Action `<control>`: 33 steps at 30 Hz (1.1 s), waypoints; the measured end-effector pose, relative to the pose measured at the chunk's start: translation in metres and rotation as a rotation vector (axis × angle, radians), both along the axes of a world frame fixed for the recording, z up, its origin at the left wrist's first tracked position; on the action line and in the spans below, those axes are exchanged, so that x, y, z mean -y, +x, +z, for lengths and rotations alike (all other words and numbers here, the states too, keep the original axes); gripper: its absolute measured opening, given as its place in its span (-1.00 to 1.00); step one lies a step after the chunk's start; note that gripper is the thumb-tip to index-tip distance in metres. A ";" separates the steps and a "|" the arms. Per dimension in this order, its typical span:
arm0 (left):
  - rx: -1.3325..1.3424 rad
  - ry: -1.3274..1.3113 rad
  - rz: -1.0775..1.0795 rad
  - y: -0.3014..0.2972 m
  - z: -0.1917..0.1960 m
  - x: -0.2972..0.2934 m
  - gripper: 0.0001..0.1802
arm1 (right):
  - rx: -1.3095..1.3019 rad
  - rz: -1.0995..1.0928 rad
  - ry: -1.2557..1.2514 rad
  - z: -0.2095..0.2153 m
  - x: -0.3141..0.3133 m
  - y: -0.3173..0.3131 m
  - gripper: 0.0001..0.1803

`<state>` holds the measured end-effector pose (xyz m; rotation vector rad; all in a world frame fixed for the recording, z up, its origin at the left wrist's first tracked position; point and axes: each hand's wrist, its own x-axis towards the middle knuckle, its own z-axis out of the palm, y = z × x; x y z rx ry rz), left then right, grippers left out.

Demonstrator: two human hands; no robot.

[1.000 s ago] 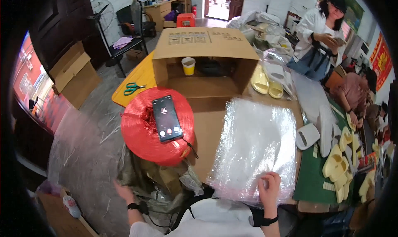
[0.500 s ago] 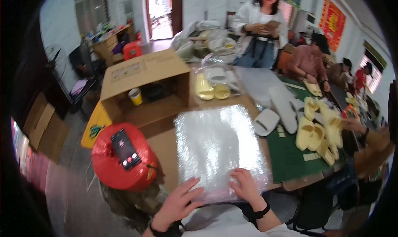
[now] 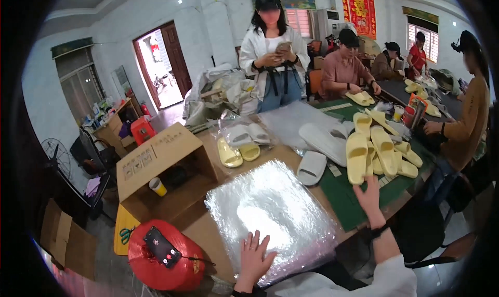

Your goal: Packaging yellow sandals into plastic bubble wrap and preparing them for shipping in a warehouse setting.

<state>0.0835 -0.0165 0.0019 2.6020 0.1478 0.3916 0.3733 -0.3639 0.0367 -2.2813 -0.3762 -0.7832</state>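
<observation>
My left hand [image 3: 255,255] lies open, fingers spread, on the near part of a stack of shiny clear plastic bags [image 3: 270,208]. Out to the right, my right hand [image 3: 368,197] reaches over the green mat [image 3: 340,208], thumb and fingers apart. Its fingertips are at the near end of a pale yellow slipper [image 3: 356,159]; whether they touch it I cannot tell. That slipper belongs to a loose pile with several other yellow slippers [image 3: 383,149]. A white slipper [image 3: 312,168] lies between the bags and the pile.
An open cardboard box [image 3: 161,156] holding a yellow-and-white cup [image 3: 157,187] stands at left. Nearer is a red twine roll [image 3: 166,266] with a phone [image 3: 161,246] on it. Bagged slippers [image 3: 236,149] lie behind the stack. Several people stand or sit around the tables.
My right hand has left the plastic bags and moved right to the yellow slippers. My left hand has stayed on the bags. The view has tilted up and turned.
</observation>
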 end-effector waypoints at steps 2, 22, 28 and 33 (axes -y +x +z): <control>0.047 -0.007 0.009 0.001 0.005 -0.003 -0.32 | -0.106 -0.198 -0.026 -0.006 0.010 0.045 -0.31; 0.067 -0.044 0.054 0.003 0.000 -0.006 -0.36 | -0.114 -0.501 -0.034 -0.019 0.064 0.213 -0.20; 0.053 -0.069 0.072 0.005 0.006 -0.005 -0.37 | -0.099 -0.251 -0.018 0.004 0.082 0.196 -0.68; 0.076 -0.053 0.036 0.002 0.005 -0.007 -0.37 | -0.029 -0.054 0.340 0.020 0.049 0.128 -0.70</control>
